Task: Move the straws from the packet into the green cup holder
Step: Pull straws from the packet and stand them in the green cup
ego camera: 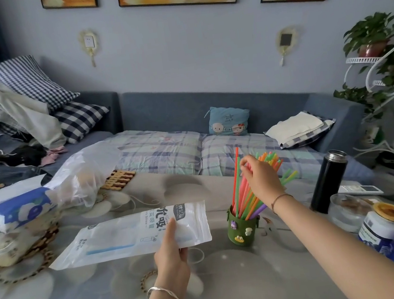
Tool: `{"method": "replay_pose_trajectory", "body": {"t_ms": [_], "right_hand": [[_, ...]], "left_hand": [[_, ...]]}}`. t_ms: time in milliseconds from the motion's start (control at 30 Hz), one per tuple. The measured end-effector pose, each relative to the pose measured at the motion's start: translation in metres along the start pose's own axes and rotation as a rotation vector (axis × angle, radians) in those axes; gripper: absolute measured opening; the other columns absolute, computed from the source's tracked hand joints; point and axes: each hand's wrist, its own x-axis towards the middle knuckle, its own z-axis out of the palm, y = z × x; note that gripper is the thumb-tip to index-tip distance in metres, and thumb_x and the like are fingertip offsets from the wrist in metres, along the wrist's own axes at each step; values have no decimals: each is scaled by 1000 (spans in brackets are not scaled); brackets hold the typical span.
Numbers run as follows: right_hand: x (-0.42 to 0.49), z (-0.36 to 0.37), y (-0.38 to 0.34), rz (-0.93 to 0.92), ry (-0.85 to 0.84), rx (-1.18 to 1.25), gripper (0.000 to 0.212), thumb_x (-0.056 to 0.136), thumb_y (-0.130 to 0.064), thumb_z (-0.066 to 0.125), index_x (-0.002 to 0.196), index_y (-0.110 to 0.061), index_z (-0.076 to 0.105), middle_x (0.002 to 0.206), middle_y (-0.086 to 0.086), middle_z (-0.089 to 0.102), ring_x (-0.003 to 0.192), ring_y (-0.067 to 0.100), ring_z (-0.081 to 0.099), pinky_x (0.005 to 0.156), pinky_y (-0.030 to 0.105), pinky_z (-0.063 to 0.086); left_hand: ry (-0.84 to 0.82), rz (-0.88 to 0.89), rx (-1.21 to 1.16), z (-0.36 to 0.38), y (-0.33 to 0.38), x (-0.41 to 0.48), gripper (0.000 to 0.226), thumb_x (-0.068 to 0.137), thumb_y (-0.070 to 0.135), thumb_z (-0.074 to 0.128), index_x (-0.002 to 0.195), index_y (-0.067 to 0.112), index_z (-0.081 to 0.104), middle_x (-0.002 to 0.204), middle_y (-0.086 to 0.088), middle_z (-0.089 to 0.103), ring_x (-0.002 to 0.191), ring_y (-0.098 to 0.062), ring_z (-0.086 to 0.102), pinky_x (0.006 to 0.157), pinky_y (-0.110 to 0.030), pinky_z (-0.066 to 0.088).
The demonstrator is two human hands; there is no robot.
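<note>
L hand (171, 251) pinches glossy flat packet (127, 235) (R hand (262, 178) grips slim straws (246, 203)).

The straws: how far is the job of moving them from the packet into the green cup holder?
Nearly done. Done: a big bunch of coloured straws stands in the green cup holder. In hand: the right hand grips their upper ends, and the left hand holds the packet, which looks flat and almost empty. Left: a blue strip shows inside it, perhaps one last straw; I cannot tell.
</note>
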Motion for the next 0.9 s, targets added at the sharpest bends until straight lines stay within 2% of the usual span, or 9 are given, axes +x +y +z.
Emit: {"method": "replay_pose_trajectory", "body": {"t_ms": [133,233,333,467,600,667,733,800,900], "right_hand": [[0,-6,-2,28,-51,-28,35,99,-34,36,117,-9,54,95,6,67,67,12,56,49,17,37],[-3,-15,-2,-4,-5,-65,41,97,-39,40,127,-13,49,120,3,61,90,16,63,51,13,38],[-11,-22,-4,-31,60,-111,40,95,-40,43,125,-15,51,128,3,53,92,16,61,51,13,39],[-33,-28,-13,-110,275,-94,32,93,-31,49,115,-11,58,122,7,56,111,20,54,89,28,47],[-76,-22,-41,-197,384,266,23,93,-25,47,105,-11,59,110,6,60,108,9,51,101,24,39],[-101,-5,-59,49,290,627,27,92,-36,51,108,-15,56,111,5,59,108,12,55,101,32,42],[-118,5,-78,490,159,1036,48,88,-53,49,118,-15,54,116,3,58,113,24,56,100,42,44],[-127,10,-88,907,-33,1485,46,95,-42,42,126,-8,49,123,7,54,119,29,52,101,41,40],[-146,12,-97,1136,-179,1891,38,96,-32,43,119,-5,55,119,17,61,106,33,57,84,44,50]], "left_hand": [[-6,-6,6,0,1,-4,33,85,18,69,114,8,57,92,-1,65,79,-11,62,59,-19,53],[-12,-5,-5,1,3,-9,32,85,17,68,113,9,56,92,-1,65,80,-11,62,51,-16,54],[-27,4,-21,2,4,-15,35,84,16,69,116,8,55,93,-1,65,80,-12,62,51,-16,55],[-50,26,-26,5,6,-27,46,85,16,69,127,6,53,95,-1,65,83,-12,62,81,-28,50],[-49,41,-2,8,9,-38,49,83,20,71,126,4,54,94,-3,65,82,-13,62,70,-23,49],[-39,62,30,10,9,-43,50,80,23,74,124,5,56,95,-4,66,82,-14,63,67,-23,49],[-29,135,88,13,11,-50,50,79,24,76,121,6,57,101,-6,68,86,-17,65,69,-25,51],[-44,259,233,15,15,-53,38,79,20,75,113,8,61,104,-9,70,87,-19,65,66,-25,53],[-184,443,517,20,24,-60,22,79,11,74,99,5,66,99,-14,72,78,-15,65,55,-16,51]]}}
